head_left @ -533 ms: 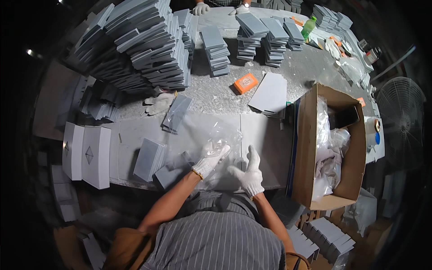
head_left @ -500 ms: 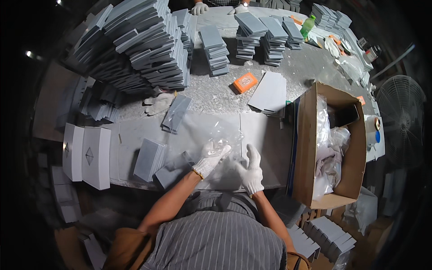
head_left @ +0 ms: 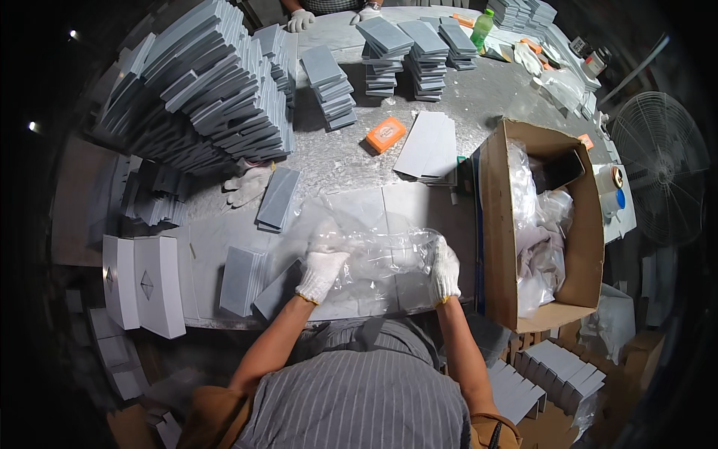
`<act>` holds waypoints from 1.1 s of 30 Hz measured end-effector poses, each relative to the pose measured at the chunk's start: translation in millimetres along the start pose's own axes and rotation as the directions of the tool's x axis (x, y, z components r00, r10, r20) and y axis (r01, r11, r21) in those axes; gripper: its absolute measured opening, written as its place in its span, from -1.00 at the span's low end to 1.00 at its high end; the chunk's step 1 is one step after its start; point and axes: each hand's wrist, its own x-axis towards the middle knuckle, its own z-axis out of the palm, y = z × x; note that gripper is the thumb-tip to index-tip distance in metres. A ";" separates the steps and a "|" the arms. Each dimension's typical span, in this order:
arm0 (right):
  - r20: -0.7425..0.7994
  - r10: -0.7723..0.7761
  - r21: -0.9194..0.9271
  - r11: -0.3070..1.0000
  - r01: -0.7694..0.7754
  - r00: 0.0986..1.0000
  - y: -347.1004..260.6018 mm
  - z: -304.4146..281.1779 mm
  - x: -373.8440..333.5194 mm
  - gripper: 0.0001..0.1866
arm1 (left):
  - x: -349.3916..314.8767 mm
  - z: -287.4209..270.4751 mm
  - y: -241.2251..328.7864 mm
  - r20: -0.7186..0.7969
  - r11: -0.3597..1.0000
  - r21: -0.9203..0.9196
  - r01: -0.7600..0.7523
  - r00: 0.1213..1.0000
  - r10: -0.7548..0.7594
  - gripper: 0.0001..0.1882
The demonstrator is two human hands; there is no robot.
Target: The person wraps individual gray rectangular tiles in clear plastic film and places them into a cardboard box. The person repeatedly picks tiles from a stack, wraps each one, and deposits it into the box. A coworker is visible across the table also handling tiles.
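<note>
A clear, crumpled plastic bag is stretched between my two hands, low over the near part of the table. My left hand, in a white knit glove, grips its left part, and film partly covers the fingers. At the bag's right end, my right hand, gloved the same way, has its fingers closed on the edge. Just left of my left hand lies a grey rectangular tile, partly under the film. Beside that leans a short stack of grey tiles. Another grey tile lies beyond the bag.
Tall tile stacks fill the far left. An open cardboard box of plastic stands right. Farther off are an orange box, white sheets and a loose glove. White boxes stand left. Another person's gloved hands rest opposite.
My right hand has moved right and closed on the bag's edge, spreading it wide. My left hand has shifted left. The whole view has swung slightly.
</note>
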 end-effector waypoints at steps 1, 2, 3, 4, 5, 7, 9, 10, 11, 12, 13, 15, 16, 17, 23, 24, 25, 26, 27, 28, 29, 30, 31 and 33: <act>0.030 0.036 0.007 0.999 -0.036 0.999 -7.7 5.4 -6.3 -0.58 | 1.8 -0.4 14.1 -0.062 1.000 0.022 -0.022 0.998 0.024 -0.42; 0.021 0.157 -0.071 0.985 -0.156 0.987 -16.8 6.4 -14.8 -0.52 | 21.9 -11.0 -10.4 -0.069 0.996 0.072 -0.057 0.996 0.062 -0.35; 0.075 0.192 -0.085 0.979 -0.186 0.978 -22.4 9.7 -23.7 -0.50 | 40.4 -22.3 -31.6 -0.079 0.988 0.122 -0.093 0.992 0.103 -0.27; 0.110 0.226 -0.094 0.972 -0.217 0.968 -22.9 7.6 -29.8 -0.49 | 45.7 -18.6 -11.8 -0.097 0.929 0.340 -0.147 0.977 0.190 -0.22; 0.145 0.260 -0.102 0.964 -0.247 0.955 -20.7 3.3 -34.1 -0.47 | 60.5 -15.5 -10.8 -0.087 0.890 0.408 -0.203 0.962 0.259 -0.16; 0.225 0.326 -0.158 0.942 -0.296 0.918 -30.5 9.7 -50.5 -0.47 | 83.9 -18.2 -3.7 -0.091 0.782 0.553 -0.288 0.912 0.400 -0.05; 0.304 0.284 -0.302 0.934 -0.191 0.910 -1.4 2.2 -44.6 -0.47 | 112.2 -5.8 6.9 -0.061 0.736 0.596 -0.320 0.897 0.439 -0.04; 0.333 0.339 -0.259 0.930 -0.261 0.880 -14.8 8.8 -57.4 -0.47 | 120.8 -4.3 13.9 -0.050 0.700 0.652 -0.291 0.905 0.423 -0.04; 0.416 0.358 -0.136 0.934 -0.331 0.836 -7.2 6.4 -59.1 -0.47 | 121.9 6.6 36.8 -0.022 0.627 0.751 -0.209 0.940 0.340 -0.05; 0.500 0.357 -0.017 0.915 -0.403 0.789 4.6 2.2 -60.9 -0.46 | 124.4 17.1 51.0 -0.007 0.532 0.836 -0.133 0.967 0.254 -0.06; 0.587 0.343 0.087 0.874 -0.478 0.733 -0.1 5.9 -66.0 -0.46 | 130.7 23.2 51.7 0.023 0.471 0.877 -0.097 0.987 0.161 -0.11; 0.534 0.444 0.036 0.838 -0.545 0.719 -9.1 0.4 -76.8 -0.47 | 141.9 33.9 46.3 0.067 0.333 0.942 -0.052 0.997 -0.033 -0.21; 0.526 0.440 0.080 0.827 -0.557 0.728 -5.3 -1.7 -84.4 -0.46 | 151.0 28.6 11.6 0.122 0.279 0.948 -0.152 0.985 0.121 -0.42; 0.516 0.438 0.122 0.813 -0.570 0.736 -2.5 -3.3 -90.9 -0.45 | 160.5 30.2 -21.5 0.095 0.287 0.950 -0.121 0.990 0.104 -0.45; 0.468 0.485 0.023 0.829 -0.559 0.739 0.1 -44.1 -106.0 -0.74 | 127.9 60.5 -19.0 0.462 0.153 0.841 -0.519 0.836 0.294 -0.71; 0.456 0.508 0.021 0.814 -0.580 0.731 -3.3 -49.8 -114.0 -0.73 | 124.5 67.3 -17.1 0.420 0.180 0.868 -0.464 0.877 0.235 -0.70; 0.443 0.532 0.021 0.799 -0.601 0.722 -7.3 -54.9 -121.5 -0.73 | 122.4 72.7 -14.5 0.415 0.184 0.865 -0.466 0.872 0.258 -0.68; 0.462 0.491 0.046 0.818 -0.573 0.739 -4.6 -63.4 -122.2 -0.69 | 121.4 77.3 -11.3 0.411 0.187 0.863 -0.469 0.868 0.280 -0.66; 0.442 0.493 0.023 0.829 -0.559 0.749 -2.7 -66.4 -126.6 -0.69 | 119.8 75.2 -5.0 0.410 0.174 0.865 -0.471 0.862 0.298 -0.64; 0.422 0.494 0.001 0.838 -0.545 0.760 -2.1 -70.9 -130.8 -0.68 | 116.4 79.0 -0.2 0.425 0.057 0.887 -0.457 0.860 0.282 -0.62; 0.403 0.495 -0.022 0.846 -0.532 0.770 -0.6 -77.5 -134.9 -0.67 | 116.2 81.4 -4.0 0.474 -0.009 0.868 -0.497 0.821 0.320 -0.62; 0.520 0.433 0.011 0.859 -0.512 0.736 12.6 -91.7 -132.8 -0.65 | 119.0 82.2 -10.1 0.522 -0.079 0.843 -0.532 0.775 0.357 -0.62; 0.511 0.414 0.052 0.859 -0.508 0.753 22.4 -96.4 -135.7 -0.64 | 123.5 85.2 -21.0 0.569 -0.149 0.815 -0.560 0.724 0.389 -0.62; 0.486 0.379 0.134 0.858 -0.496 0.787 35.3 -101.8 -142.0 -0.63 | 122.6 105.5 -46.9 0.612 -0.062 0.787 -0.613 0.766 0.195 -0.64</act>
